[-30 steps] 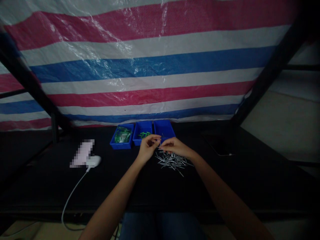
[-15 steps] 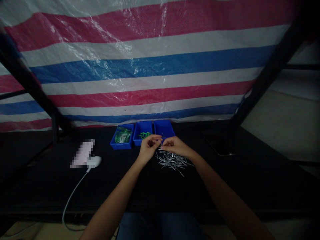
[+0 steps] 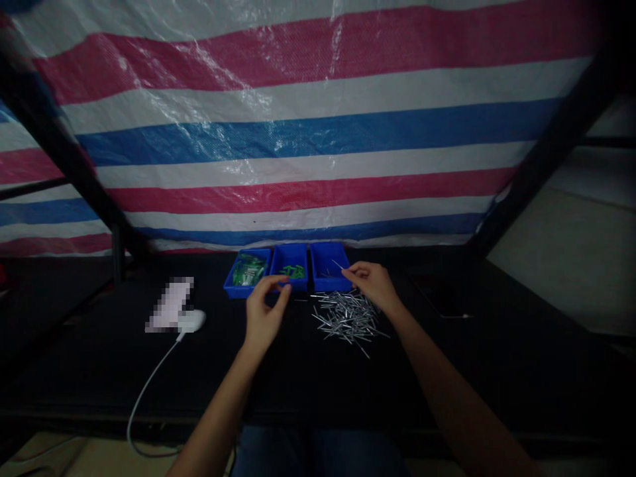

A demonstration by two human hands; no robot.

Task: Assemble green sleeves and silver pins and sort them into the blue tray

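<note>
My right hand [image 3: 370, 283] pinches a thin metal rod [image 3: 338, 264] between thumb and fingertips, over the front of the right blue bin [image 3: 330, 252]. A few similar rods lie inside that bin. Below this hand is a loose pile of thin silvery metal rods [image 3: 346, 318] on the black table. My left hand [image 3: 263, 311] is at the front of the middle blue bin [image 3: 291, 255], thumb and forefinger curved with a small gap between their tips. Small green pieces [image 3: 293, 271] lie in the middle bin.
The left blue bin [image 3: 233, 286] holds clear bags of green pieces. A pixelated pink item [image 3: 171, 301] and a white rounded device [image 3: 195, 321] with a cable are at the left. A dark flat device [image 3: 442, 298] lies right. A striped sheet [image 3: 308, 152] hangs behind.
My hands, close together above the pile before, have moved apart. The left went left toward the middle bin; the right moved slightly right, with a rod in its fingertips. Rods now show in the right bin.
</note>
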